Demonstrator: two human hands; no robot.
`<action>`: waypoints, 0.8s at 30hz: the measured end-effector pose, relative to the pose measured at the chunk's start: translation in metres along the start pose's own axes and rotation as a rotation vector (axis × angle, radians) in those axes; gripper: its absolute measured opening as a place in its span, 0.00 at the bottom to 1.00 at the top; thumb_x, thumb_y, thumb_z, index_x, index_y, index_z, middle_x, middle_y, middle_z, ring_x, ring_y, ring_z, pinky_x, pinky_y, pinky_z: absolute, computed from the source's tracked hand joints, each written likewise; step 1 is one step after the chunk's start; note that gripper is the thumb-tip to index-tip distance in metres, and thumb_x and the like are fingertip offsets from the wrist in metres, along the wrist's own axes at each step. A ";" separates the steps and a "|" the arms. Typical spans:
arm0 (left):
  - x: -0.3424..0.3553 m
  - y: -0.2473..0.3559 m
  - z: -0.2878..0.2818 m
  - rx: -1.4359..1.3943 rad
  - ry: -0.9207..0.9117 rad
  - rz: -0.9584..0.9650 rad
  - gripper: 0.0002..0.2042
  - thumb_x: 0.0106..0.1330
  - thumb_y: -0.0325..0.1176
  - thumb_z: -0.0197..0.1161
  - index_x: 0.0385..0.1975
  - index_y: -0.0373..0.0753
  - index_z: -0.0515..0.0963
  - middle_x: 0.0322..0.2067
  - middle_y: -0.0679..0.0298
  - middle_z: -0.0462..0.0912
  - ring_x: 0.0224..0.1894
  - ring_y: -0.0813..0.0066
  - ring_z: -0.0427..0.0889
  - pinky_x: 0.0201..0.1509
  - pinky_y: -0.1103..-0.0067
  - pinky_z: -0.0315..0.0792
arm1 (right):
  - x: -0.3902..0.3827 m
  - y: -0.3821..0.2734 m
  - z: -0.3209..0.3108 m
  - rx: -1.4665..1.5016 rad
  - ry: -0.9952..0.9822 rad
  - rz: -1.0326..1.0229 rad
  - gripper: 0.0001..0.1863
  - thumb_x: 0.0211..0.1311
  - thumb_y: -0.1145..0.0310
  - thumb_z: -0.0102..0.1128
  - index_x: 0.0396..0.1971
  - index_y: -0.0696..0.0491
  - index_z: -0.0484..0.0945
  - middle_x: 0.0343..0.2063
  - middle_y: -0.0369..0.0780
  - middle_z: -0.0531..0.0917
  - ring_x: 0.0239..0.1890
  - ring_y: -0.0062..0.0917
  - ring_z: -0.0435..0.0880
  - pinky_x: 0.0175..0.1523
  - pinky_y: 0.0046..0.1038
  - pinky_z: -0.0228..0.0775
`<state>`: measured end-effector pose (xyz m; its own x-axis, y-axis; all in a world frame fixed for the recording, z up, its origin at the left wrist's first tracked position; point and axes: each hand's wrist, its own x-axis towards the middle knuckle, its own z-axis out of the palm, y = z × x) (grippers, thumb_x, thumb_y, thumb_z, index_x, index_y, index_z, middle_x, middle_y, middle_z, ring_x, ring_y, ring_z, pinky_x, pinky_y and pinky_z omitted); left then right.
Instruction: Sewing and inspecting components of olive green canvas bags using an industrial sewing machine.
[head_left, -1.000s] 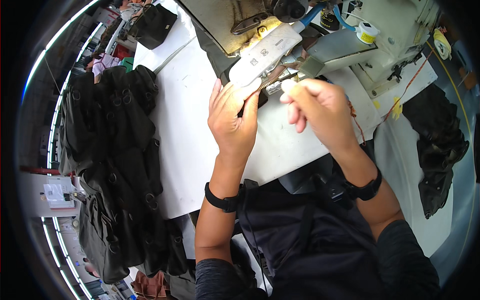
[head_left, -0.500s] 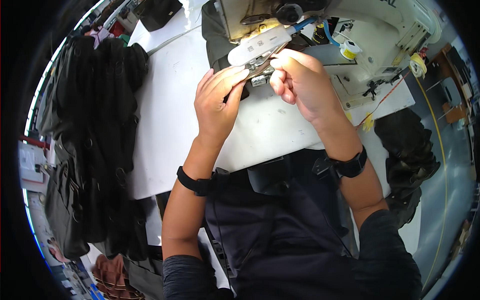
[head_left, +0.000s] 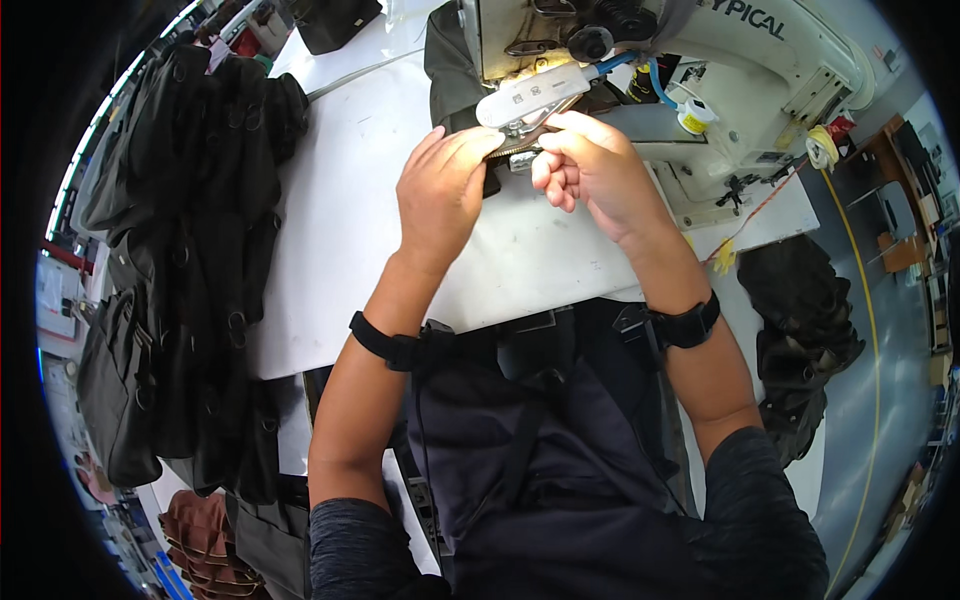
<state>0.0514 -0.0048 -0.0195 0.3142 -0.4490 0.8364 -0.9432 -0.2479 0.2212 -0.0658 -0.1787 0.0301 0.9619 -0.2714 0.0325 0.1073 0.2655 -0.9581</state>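
A black fabric piece with a metal-toothed zipper (head_left: pixel 510 152) lies at the presser foot of a sewing machine (head_left: pixel 700 125), its dark cloth (head_left: pixel 452 75) spreading out behind on the left. My left hand (head_left: pixel 440 195) presses and pinches the zipper's left end, fingers close together. Just right of the foot, my right hand (head_left: pixel 597 175) pinches the zipper's edge between thumb and forefinger, its other fingers curled below. Both hands partly hide the cloth. A white lamp head (head_left: pixel 533 94) hangs right above the work; the needle cannot be made out.
Black bags (head_left: pixel 190 240) hang in a thick pile along the table's (head_left: pixel 350 220) left edge. More black bags (head_left: pixel 795 330) lie low on the right. A small white thread spool (head_left: pixel 695 116) sits by the machine arm. Brown folded goods (head_left: pixel 212 540) rest at lower left.
The whole view has shifted slightly. The zipper between my hands now lies straighter, where it curved upward before. Both hands keep their hold.
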 end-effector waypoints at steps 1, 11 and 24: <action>0.002 -0.003 -0.001 -0.004 -0.005 0.019 0.14 0.62 0.21 0.68 0.45 0.44 0.88 0.46 0.63 0.91 0.52 0.63 0.88 0.68 0.61 0.76 | 0.000 -0.003 0.000 0.019 0.021 0.059 0.09 0.75 0.66 0.55 0.44 0.56 0.80 0.25 0.39 0.85 0.17 0.16 0.77 0.22 0.18 0.66; 0.010 -0.012 -0.021 0.004 -0.156 0.107 0.15 0.62 0.31 0.75 0.49 0.41 0.87 0.50 0.64 0.90 0.56 0.63 0.87 0.68 0.63 0.74 | -0.051 -0.033 -0.009 -0.575 0.104 -0.206 0.14 0.79 0.70 0.56 0.56 0.58 0.85 0.36 0.38 0.89 0.30 0.14 0.85 0.32 0.19 0.79; 0.060 -0.034 -0.058 0.162 -0.731 0.376 0.55 0.50 0.59 0.81 0.75 0.34 0.64 0.76 0.51 0.66 0.82 0.52 0.56 0.84 0.48 0.50 | 0.026 -0.333 -0.331 -1.706 0.632 -0.436 0.24 0.77 0.51 0.60 0.55 0.58 0.86 0.43 0.37 0.90 0.45 0.20 0.84 0.56 0.24 0.74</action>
<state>0.0962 0.0261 0.0521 0.0252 -0.9560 0.2922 -0.9895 -0.0655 -0.1290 -0.1600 -0.5801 0.2555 0.6732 -0.4214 0.6077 -0.4306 -0.8914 -0.1412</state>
